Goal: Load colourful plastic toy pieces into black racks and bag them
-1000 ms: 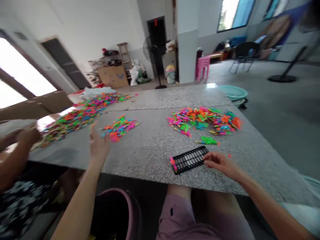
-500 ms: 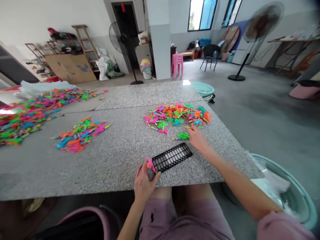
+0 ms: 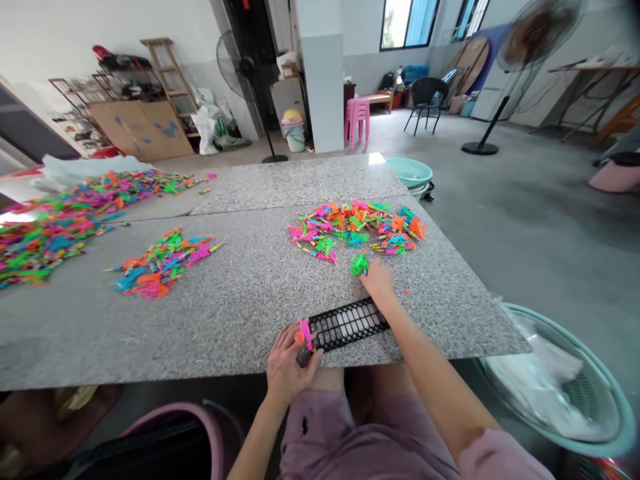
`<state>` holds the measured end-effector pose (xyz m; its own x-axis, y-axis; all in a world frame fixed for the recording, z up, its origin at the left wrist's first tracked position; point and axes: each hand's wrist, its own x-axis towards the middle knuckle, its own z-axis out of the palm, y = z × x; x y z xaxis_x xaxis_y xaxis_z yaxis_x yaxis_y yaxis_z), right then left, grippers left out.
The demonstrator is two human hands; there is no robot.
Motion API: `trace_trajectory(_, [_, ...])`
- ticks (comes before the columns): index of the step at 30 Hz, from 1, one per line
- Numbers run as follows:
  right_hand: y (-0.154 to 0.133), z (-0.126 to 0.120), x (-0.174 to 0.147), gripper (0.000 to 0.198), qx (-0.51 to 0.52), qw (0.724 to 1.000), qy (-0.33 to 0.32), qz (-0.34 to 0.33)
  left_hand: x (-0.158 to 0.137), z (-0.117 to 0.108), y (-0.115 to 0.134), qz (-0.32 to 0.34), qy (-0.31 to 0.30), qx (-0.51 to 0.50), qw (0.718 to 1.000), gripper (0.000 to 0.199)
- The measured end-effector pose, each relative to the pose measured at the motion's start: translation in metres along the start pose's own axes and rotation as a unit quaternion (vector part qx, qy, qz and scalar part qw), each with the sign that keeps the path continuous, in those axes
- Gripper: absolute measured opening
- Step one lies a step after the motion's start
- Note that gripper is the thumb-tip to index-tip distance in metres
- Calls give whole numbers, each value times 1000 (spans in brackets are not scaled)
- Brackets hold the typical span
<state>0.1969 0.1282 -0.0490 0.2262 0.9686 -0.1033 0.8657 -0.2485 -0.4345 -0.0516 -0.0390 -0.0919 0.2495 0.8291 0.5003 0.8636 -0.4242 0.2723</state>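
My left hand [image 3: 289,363] is closed at the near left end of a black lattice tray [image 3: 333,331], around a small pink plastic toy piece [image 3: 305,331] with an orange tip. Something dark shows between thumb and fingers; I cannot make it out. My right hand [image 3: 379,283] reaches across the tray's far right end, its fingers closed at a green plastic toy piece [image 3: 359,265]. The fingertips are partly hidden behind the hand. Just beyond lies a heap of mixed bright toy pieces [image 3: 355,227]. A tiny orange bit [image 3: 406,291] rests right of my right hand.
A smaller heap of toy pieces [image 3: 167,260] lies left on the granite table [image 3: 240,300], with a large pile [image 3: 65,227] farther left. A green basket [image 3: 620,407] holding clear bags stands at the right edge, and a pink bucket [image 3: 215,433] below left.
My right hand has moved left, over the tray's end, and the green toy piece has shifted and turned with it. The orange bit now shows on the table. My left hand stays at the tray's end.
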Motion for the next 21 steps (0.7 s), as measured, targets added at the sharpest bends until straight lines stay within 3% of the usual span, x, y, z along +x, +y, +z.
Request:
trace_trajectory(3, [14,-9,1,15,48,997,-62,-10,1,-1,4,-6,-13,-5,1000,30])
trace_trajectory(5, [19,-8,-11,12,128,983,-119,-54,0,-1,6,-15,-24,-6,1000,34])
trace_trajectory(6, [19,-5,-20,15,192,965,-161,-80,0,-1,7,-19,-29,-7,999,34])
trace_trajectory(8, [14,6,-44,16,335,896,-260,-131,-2,-1,9,-27,-34,-9,999,34])
trace_trajectory(10, [4,21,-67,14,415,841,-309,-160,-4,0,10,-34,-35,-13,999,34])
trace_trajectory(11, [-3,28,-76,15,428,836,-300,-168,-4,0,11,-38,-34,-15,999,34])
trace_trajectory(16, [-39,55,-86,25,386,875,-181,-229,-6,-1,12,-46,-23,-23,998,33])
trace_trajectory(21, [-57,57,-81,30,225,901,-207,-308,-4,0,14,-37,-20,-36,998,32])
